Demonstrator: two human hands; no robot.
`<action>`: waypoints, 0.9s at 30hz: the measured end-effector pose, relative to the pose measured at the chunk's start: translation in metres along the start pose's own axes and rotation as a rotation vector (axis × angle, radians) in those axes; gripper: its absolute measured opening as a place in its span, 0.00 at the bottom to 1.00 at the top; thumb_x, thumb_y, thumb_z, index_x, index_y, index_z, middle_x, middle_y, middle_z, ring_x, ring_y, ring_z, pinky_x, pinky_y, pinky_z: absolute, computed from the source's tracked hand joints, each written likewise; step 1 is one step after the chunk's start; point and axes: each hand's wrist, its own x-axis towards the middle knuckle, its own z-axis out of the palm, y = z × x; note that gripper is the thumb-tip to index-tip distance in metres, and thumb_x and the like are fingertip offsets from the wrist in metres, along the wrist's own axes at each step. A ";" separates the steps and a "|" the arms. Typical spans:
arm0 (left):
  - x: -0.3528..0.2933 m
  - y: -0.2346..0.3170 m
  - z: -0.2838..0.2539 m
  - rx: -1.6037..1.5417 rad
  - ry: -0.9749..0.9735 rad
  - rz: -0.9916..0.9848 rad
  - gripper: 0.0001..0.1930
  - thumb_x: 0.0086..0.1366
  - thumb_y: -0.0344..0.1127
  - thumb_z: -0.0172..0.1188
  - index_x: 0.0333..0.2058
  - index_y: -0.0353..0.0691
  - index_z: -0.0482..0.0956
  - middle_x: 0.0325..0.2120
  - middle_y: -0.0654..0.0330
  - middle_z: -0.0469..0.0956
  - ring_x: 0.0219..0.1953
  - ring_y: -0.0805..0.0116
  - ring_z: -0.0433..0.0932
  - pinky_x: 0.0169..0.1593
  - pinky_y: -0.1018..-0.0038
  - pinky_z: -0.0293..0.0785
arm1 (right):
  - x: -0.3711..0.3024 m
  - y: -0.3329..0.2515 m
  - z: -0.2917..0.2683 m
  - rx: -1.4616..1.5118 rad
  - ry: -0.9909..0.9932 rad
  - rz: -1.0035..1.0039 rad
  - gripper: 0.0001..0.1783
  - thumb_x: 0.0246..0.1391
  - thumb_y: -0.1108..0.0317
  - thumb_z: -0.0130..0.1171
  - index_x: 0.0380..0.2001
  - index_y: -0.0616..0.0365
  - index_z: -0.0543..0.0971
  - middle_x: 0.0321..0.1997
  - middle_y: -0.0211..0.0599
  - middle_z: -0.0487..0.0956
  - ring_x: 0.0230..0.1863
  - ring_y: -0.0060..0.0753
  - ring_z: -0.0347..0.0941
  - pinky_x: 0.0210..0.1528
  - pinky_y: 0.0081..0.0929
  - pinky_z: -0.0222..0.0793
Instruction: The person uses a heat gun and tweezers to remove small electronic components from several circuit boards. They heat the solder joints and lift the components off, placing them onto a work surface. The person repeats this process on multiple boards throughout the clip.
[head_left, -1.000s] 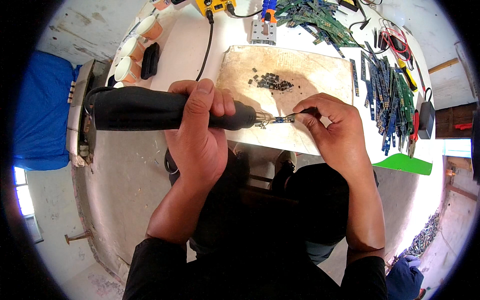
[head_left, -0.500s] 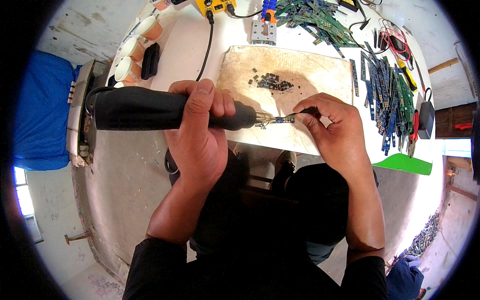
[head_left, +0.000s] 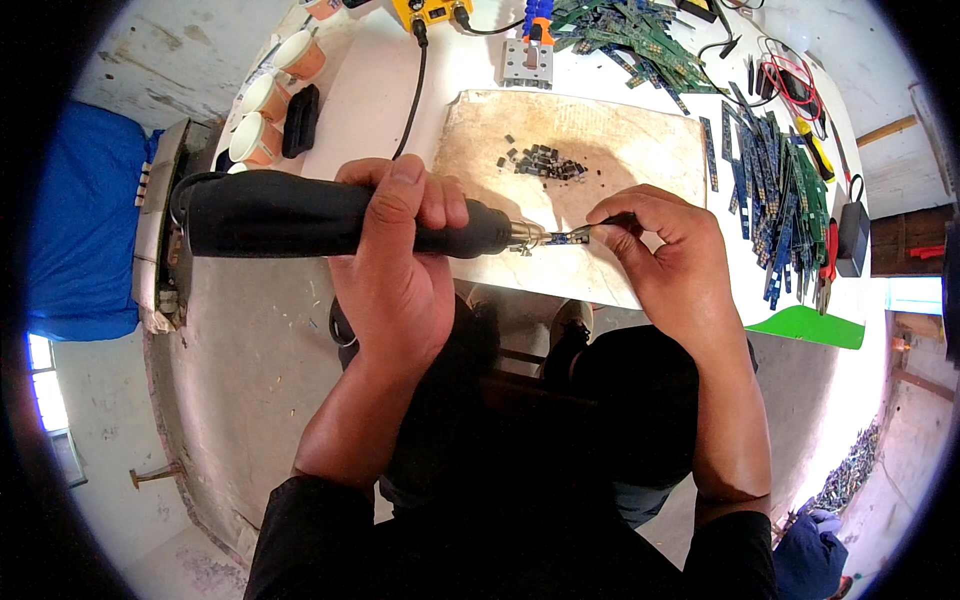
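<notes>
My left hand [head_left: 400,250] is closed round the black grip of a hot air gun [head_left: 280,215], which lies level and points right. Its metal nozzle [head_left: 527,235] ends at a short blue circuit board strip [head_left: 568,239]. From the other side, my right hand [head_left: 668,262] pinches a thin dark tool, seemingly tweezers [head_left: 590,230], with its tip at the strip. The fingers partly hide this tool. Beyond the nozzle, a heap of small black chips [head_left: 545,165] lies on a stained tan board [head_left: 640,135].
Piles of blue and green board strips [head_left: 780,200] cover the table's right side, near pliers [head_left: 827,270] and a black adapter [head_left: 853,230]. Several paper cups [head_left: 256,140] line the left edge. A cable [head_left: 412,100] hangs from a yellow unit [head_left: 432,12]. A metal fixture [head_left: 527,64] stands behind the board.
The hot air gun and my left hand have shifted very slightly up and left. My right hand stays nearly still, with its tool tip still at the strip.
</notes>
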 end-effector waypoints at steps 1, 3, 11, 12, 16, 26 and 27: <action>0.000 0.000 0.000 0.000 0.003 -0.003 0.06 0.73 0.35 0.55 0.38 0.44 0.68 0.25 0.67 0.63 0.31 0.71 0.65 0.56 0.61 0.67 | 0.000 0.000 0.000 -0.002 -0.001 -0.006 0.07 0.53 0.80 0.66 0.37 0.63 0.83 0.34 0.44 0.83 0.34 0.39 0.80 0.38 0.29 0.73; -0.001 0.000 0.001 0.002 0.008 -0.006 0.06 0.73 0.35 0.55 0.38 0.44 0.68 0.25 0.67 0.64 0.31 0.71 0.65 0.56 0.61 0.68 | 0.000 0.002 0.000 -0.007 -0.001 -0.018 0.07 0.53 0.80 0.66 0.37 0.63 0.83 0.34 0.44 0.83 0.34 0.39 0.80 0.39 0.29 0.73; -0.001 0.002 0.002 0.012 0.013 -0.005 0.05 0.73 0.35 0.55 0.38 0.44 0.68 0.25 0.67 0.64 0.31 0.71 0.65 0.56 0.61 0.67 | 0.000 0.003 0.001 -0.040 0.013 -0.005 0.08 0.53 0.81 0.65 0.37 0.62 0.83 0.34 0.46 0.82 0.33 0.42 0.81 0.38 0.31 0.74; -0.001 0.002 0.002 0.010 0.011 -0.005 0.05 0.73 0.34 0.55 0.38 0.44 0.68 0.25 0.67 0.64 0.31 0.71 0.65 0.56 0.61 0.67 | 0.000 0.003 0.001 -0.050 0.013 -0.007 0.08 0.53 0.81 0.65 0.37 0.62 0.83 0.33 0.47 0.82 0.33 0.43 0.81 0.37 0.31 0.74; -0.001 0.001 0.002 -0.080 0.023 0.003 0.04 0.72 0.29 0.56 0.38 0.40 0.70 0.25 0.64 0.67 0.30 0.72 0.68 0.46 0.66 0.70 | -0.001 0.005 0.002 -0.065 0.027 -0.028 0.08 0.53 0.80 0.65 0.37 0.62 0.83 0.33 0.48 0.82 0.33 0.46 0.80 0.38 0.32 0.74; -0.001 0.001 0.000 -0.112 0.018 0.007 0.04 0.72 0.28 0.58 0.38 0.40 0.70 0.25 0.64 0.68 0.30 0.72 0.69 0.42 0.68 0.72 | 0.000 0.004 0.002 -0.069 0.033 -0.046 0.08 0.53 0.81 0.64 0.37 0.62 0.83 0.34 0.47 0.82 0.32 0.45 0.80 0.37 0.32 0.74; -0.001 0.001 0.001 -0.114 0.022 0.007 0.04 0.72 0.28 0.58 0.38 0.40 0.70 0.25 0.64 0.68 0.30 0.72 0.69 0.42 0.68 0.72 | 0.000 0.004 0.002 -0.064 0.041 -0.063 0.07 0.54 0.80 0.64 0.37 0.62 0.83 0.34 0.47 0.83 0.32 0.44 0.80 0.37 0.32 0.74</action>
